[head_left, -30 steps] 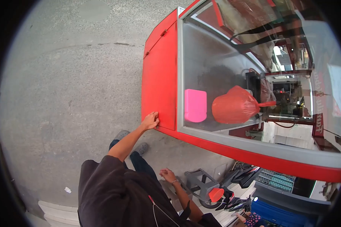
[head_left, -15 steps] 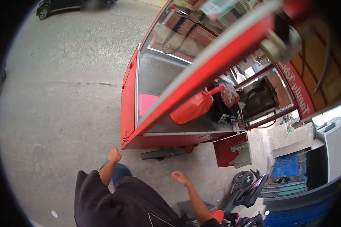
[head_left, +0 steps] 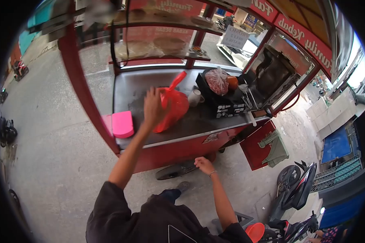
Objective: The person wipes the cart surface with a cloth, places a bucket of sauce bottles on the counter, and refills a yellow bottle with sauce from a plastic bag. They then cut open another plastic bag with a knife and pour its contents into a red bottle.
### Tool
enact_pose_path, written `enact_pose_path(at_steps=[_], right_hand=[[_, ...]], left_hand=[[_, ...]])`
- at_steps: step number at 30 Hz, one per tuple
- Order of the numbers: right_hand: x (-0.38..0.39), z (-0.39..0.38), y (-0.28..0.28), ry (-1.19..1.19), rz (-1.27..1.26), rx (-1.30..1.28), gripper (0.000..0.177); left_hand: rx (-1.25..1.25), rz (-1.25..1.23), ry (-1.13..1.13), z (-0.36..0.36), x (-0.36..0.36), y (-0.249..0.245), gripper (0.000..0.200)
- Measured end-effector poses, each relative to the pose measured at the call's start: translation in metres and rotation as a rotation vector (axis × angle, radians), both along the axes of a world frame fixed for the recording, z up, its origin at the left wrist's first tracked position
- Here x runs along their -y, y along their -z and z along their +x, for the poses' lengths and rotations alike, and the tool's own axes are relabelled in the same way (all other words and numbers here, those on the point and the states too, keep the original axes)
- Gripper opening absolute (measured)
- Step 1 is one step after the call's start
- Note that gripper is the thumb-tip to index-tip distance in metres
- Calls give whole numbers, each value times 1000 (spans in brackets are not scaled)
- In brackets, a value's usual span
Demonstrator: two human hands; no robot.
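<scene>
My left hand (head_left: 153, 108) is stretched out over the cart's metal counter (head_left: 140, 91), its fingers extended and somewhat blurred. It overlaps the left side of a red plastic bag (head_left: 177, 106) with a twisted, upright top. Left of that hand lies a bright pink box (head_left: 123, 124). My right hand (head_left: 205, 165) hangs in front of the cart's red side panel (head_left: 170, 152), fingers curled in loosely with nothing showing in them; a thin band circles the wrist. Behind the red bag stands a light-coloured mug (head_left: 194, 98).
A black griddle box (head_left: 221, 101) carries a clear bag of reddish food (head_left: 217, 81). Shelves (head_left: 162, 25) hang above the counter, and a red post (head_left: 83, 81) rises at its left. A cloth (head_left: 276, 148) drapes over a red panel. Motorcycles (head_left: 296, 186) stand at the right.
I have come closer to the cart and now face its counter. My left hand has risen from my side to the red bag. My right hand remains low.
</scene>
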State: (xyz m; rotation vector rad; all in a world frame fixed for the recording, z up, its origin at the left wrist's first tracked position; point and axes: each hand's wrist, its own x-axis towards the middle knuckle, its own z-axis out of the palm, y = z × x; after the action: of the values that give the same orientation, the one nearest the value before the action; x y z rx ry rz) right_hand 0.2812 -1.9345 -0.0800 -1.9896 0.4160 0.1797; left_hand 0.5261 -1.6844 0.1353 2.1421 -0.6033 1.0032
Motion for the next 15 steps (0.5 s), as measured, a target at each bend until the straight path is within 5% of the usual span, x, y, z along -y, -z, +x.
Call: enact_pose_path(at_steps=[2,4,7,9,15], right_hand=[[28,-18,37,-117,-184,-54,27],[57,-58,73,-132,-359,-90,27],[112,-147,140,-286,-520,-237,38],[140,-223,206,-189,-479,-512,43],[173,-352,160,219,33,-1133,47]], left_hand=[[12,164,-137,47,25,-12,39],[-203,479,30,82,35,11,38],[-256,482,56,90,48,29,24],[-328,380,68,85,49,21,18],[-320,119,-137,58,52,26,17]])
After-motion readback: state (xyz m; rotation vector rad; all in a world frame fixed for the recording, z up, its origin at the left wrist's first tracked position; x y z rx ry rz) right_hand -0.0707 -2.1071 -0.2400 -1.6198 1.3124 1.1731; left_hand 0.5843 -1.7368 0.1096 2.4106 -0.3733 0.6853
